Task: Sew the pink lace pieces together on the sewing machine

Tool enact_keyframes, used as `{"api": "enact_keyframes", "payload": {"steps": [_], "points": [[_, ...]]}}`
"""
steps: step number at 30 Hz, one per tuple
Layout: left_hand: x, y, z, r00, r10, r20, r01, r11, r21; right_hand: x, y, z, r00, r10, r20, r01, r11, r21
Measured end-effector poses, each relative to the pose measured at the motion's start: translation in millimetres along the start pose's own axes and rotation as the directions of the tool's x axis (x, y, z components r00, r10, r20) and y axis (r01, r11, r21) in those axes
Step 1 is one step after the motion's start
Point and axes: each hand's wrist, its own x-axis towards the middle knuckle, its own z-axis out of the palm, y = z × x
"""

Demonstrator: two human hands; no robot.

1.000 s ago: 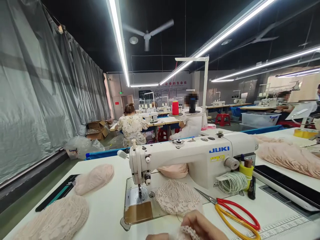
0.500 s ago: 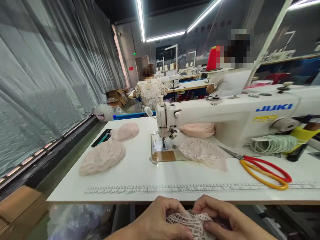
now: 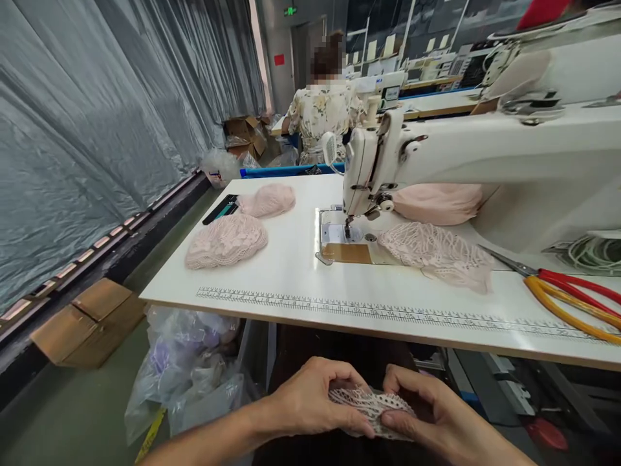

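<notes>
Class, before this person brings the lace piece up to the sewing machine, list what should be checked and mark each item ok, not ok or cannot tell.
1. Small cream lace piece held by both hands: ok; left hand and right hand pinch it below the table edge.
2. Brown-taped bed beside the needle plate free: ok.
3. Pale pink lace pile clear of the needle: ok, beside it.
4. Red and yellow handled scissors out of the way: ok, far right.
5. White sewing machine threaded: cannot tell.
</notes>
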Motion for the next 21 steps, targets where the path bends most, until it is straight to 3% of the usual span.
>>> {"api": "enact_keyframes", "payload": {"steps": [6, 13, 18, 21], "points": [[3.8, -9.1, 5.7, 0.995, 0.015, -0.098, -0.002, 0.991, 0.131, 3.9, 3.7, 4.2, 0.997, -0.074, 0.006, 0.075, 0.996, -0.055], [2.2, -7.5, 3.4, 0.997, 0.021, -0.074, -0.008, 0.984, 0.179, 6.4, 9.2, 7.1, 0.984, 0.053, 0.171, -0.098, 0.958, 0.268], [-4.4, -4.2, -1.5, 0.997, 0.073, 0.020, -0.075, 0.973, 0.220, 7.9, 9.6, 10.4, 0.990, 0.095, 0.107, -0.116, 0.970, 0.214], [-4.7, -4.9, -2.3, 0.999, 0.042, -0.028, -0.031, 0.950, 0.311, 7.0, 8.2, 13.5, 0.995, 0.088, 0.037, -0.094, 0.978, 0.188]]}}
